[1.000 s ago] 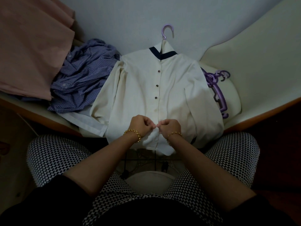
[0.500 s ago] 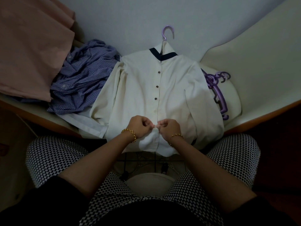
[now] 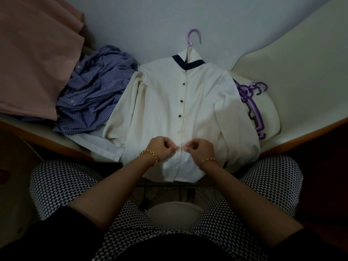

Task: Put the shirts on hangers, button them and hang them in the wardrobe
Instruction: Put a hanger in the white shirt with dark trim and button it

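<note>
Cream shirt (image 3: 162, 102) laid flat on purple hanger (image 3: 194, 36), collar away, hem toward body; placket long axis run straight out from fingers. Left hand (image 3: 160, 148) and right hand (image 3: 200, 150) curled, each pinching placket edge low on shirt, equally near; button there hidden. Three upper buttons fastened. Checked shirt (image 3: 94, 91) heaped at left, spare hangers (image 3: 252, 108) at right. Wardrobe not seen

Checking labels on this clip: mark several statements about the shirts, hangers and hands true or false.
1. The cream shirt is on a lilac hanger. True.
2. The left hand and right hand pinch it at the collar. False: low on the front, below three dark buttons.
3. The blue checked shirt lies folded flat. False: it is crumpled.
4. Spare purple hangers lie right of the cream shirt. True.
</note>
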